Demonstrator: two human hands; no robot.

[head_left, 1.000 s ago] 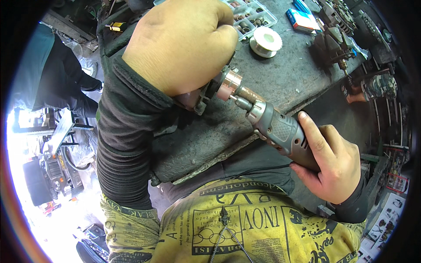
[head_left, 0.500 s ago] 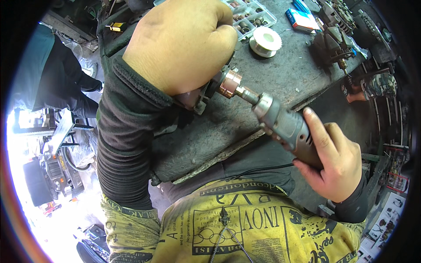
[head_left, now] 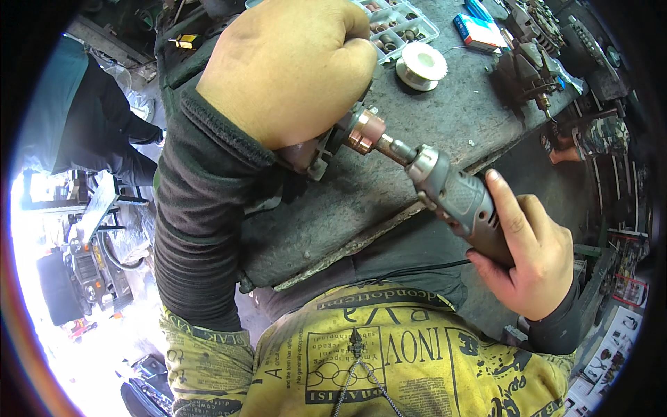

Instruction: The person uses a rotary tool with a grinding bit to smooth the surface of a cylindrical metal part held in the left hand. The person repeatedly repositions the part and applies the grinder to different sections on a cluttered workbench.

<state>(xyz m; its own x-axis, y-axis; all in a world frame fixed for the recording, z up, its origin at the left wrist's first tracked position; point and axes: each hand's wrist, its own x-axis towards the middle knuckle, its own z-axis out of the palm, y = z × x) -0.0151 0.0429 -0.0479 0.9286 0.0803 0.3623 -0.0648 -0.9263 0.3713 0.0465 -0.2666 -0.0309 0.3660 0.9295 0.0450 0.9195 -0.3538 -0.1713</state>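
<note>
My left hand (head_left: 288, 76) is closed over a dark metal part (head_left: 302, 156), most of which it hides. A shiny copper-coloured collar (head_left: 365, 132) sticks out of that part on the right, with a short shaft end (head_left: 383, 143) beyond it. In my right hand (head_left: 535, 254) is a grey handheld rotary tool (head_left: 462, 205), fingers wrapped round its body. Its narrow nose points up and left at the shaft end. Whether the tool touches the shaft, I cannot tell.
A dark workbench (head_left: 445, 121) lies under my hands. On it are a spool of white wire (head_left: 422, 67), a clear compartment box (head_left: 410, 21) of small parts, a blue-and-white carton (head_left: 479, 32) and machine parts (head_left: 531, 73). Another person (head_left: 104, 104) stands at left.
The rotary tool's nose has shifted slightly right and up, and its chuck looks turned. The copper collar's shine has changed. My left hand has hardly moved.
</note>
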